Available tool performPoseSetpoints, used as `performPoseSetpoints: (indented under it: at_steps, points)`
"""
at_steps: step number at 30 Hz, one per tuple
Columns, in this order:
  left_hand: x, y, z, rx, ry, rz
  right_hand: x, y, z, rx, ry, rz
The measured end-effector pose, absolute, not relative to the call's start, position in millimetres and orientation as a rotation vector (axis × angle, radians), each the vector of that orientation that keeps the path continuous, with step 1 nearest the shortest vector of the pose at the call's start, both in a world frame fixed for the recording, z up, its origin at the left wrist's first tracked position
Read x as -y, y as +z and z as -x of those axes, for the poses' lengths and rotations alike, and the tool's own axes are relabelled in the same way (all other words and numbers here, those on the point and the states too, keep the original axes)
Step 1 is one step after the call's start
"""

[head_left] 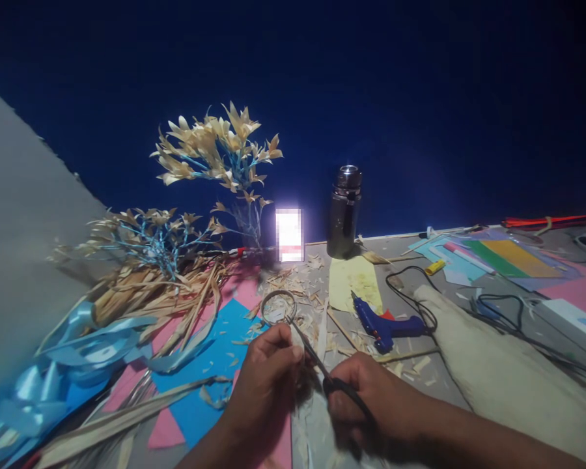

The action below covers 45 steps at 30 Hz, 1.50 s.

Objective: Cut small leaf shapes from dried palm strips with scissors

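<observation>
My right hand point(356, 394) is closed round the black handles of a pair of scissors point(315, 357), whose blades point up and left toward my other hand. My left hand point(273, 358) pinches a small pale strip point(297, 340) between thumb and fingertips, right by the scissor blades. Just beyond my left fingertips lies a round ring, like a tape roll point(278, 307). Pale cut scraps point(317, 286) are scattered around it. Under my left forearm are blue paper point(215, 352) and pink paper.
A blue glue gun point(388, 326) with its cable lies right of centre, near yellow paper point(342, 280). Behind stand a dark bottle point(344, 212) and a bright light point(290, 234). Dried-leaf flowers point(215, 143), husks and blue ribbon point(78, 352) fill the left. A beige cloth point(493, 371) lies right.
</observation>
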State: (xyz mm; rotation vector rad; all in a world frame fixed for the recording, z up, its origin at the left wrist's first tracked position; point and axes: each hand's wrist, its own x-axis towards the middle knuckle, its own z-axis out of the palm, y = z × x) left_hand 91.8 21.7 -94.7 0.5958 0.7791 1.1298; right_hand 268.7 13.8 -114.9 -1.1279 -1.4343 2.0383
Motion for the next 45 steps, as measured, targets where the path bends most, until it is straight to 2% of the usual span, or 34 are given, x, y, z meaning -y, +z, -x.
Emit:
performPoseSetpoints:
  at_steps: [17,23,28,35,38,45]
  points:
    - [-26,-94,-86,-0.733,1.201,-0.600,-14,-122,-264,1.242,1.999,1.139]
    - [-23,-97,-85,-0.738,0.966,-0.636,-20,-111,-265,0.865,1.907,1.058]
    - [-20,-105,-88,-0.771,0.785,-0.687,-19,-104,-269,0.973,1.770,1.063]
    - [-23,-103,-92,-0.802,0.922,-0.598,-17,-106,-263,0.870,1.708,1.063]
    - [-27,-98,-89,-0.783,1.007,-0.568,-19,-105,-266,0.972,1.807,1.121]
    - [-31,-91,-80,-0.866,1.161,-0.588,-18,-98,-276,1.600,1.985,1.180]
